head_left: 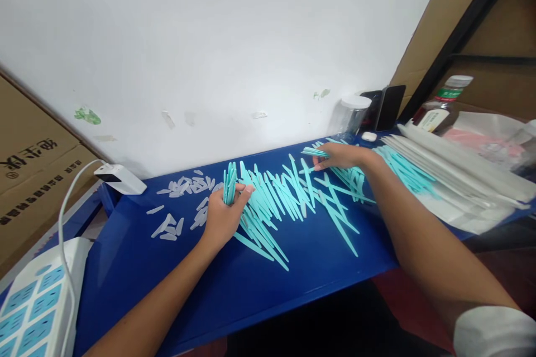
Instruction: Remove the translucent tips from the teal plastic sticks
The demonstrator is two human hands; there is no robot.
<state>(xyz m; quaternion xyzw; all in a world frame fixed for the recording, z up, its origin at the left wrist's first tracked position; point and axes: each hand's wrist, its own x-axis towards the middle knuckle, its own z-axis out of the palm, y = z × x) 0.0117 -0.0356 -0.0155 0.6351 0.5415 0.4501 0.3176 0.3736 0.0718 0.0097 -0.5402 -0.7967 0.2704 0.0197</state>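
My left hand (226, 209) is closed around an upright bundle of thin turquoise plastic sticks (229, 183); the lower ends are hidden in the palm. Farther right, my right hand (333, 155) pinches a small bunch of the same sticks (315, 152), which point left. Between and below the hands, a wide spread of loose turquoise sticks (272, 195) lies on the blue table (268, 295), many overlapping at a slant. Left of my left hand are scattered small translucent whitish strips (170, 228). More turquoise sticks (354, 181) lie beneath my right wrist.
At right, stacked white packets (460, 167) lie beside more sticks (406, 170). A lidded clear jar (354, 117), a dark phone-like slab (391, 107) and a bottle (444, 103) stand behind. A power strip (42, 301), a white charger (121, 178) and cardboard (37, 162) are left.
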